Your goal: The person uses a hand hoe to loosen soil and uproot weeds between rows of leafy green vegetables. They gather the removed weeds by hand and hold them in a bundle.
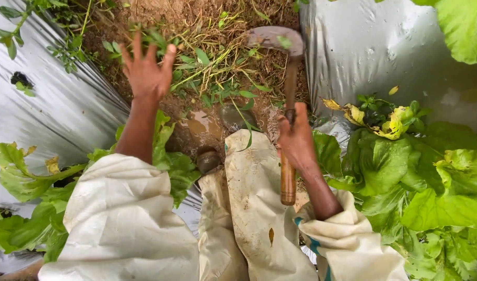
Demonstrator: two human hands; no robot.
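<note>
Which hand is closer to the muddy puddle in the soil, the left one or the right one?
The right. The right hand grips the hoe handle just right of the puddle; the left hand is spread open, higher up and to its left.

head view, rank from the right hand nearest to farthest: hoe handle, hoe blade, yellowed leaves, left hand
1. hoe handle: gripped in the right hand.
2. yellowed leaves: to its right, on the silver mulch sheet.
3. hoe blade: above it, over the weedy soil; close to the leaves, a near call.
4. left hand: open, far left.

Leafy greens (421, 182) on silver mulch sheeting (66, 109)
</note>
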